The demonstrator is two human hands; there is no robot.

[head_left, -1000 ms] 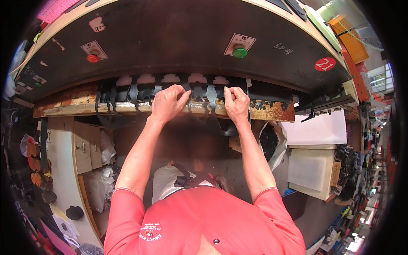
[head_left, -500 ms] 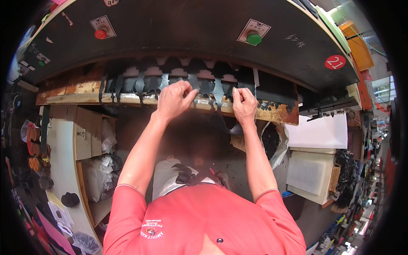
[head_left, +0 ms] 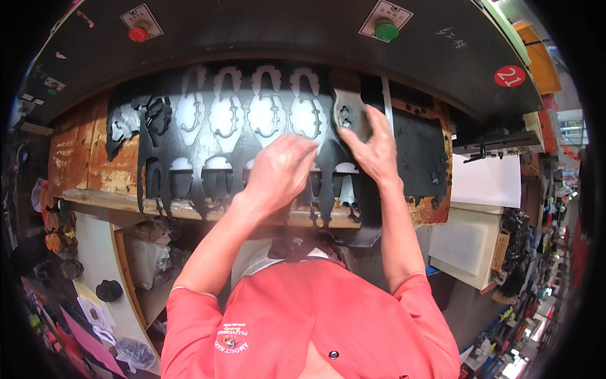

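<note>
A black sheet (head_left: 211,165) with rows of curved cut-outs lies over the press bed, and pale surface shows through several holes. Strips of it hang over the near wooden edge. My left hand (head_left: 282,170), slightly blurred, is closed above the sheet's middle; what its fingertips hold, if anything, is hidden. At the right end of the far row lies a long, rounded greyish tool that looks like a cutting die (head_left: 348,104), with small dark openings. My right hand (head_left: 377,150) has its thumb at the die's near end and its fingers along its right side.
The dark press head (head_left: 265,28) spans the far side, with a red button (head_left: 137,34) and a green button (head_left: 386,29). Torn black scraps (head_left: 154,114) lie at the bed's left. A white sheet (head_left: 486,180) rests on a cabinet at right; shelves stand at left.
The view has shifted so more of the bed and sheet shows. My right hand has left the sheet's near edge and reached the die. My left hand remains closed, now over the sheet.
</note>
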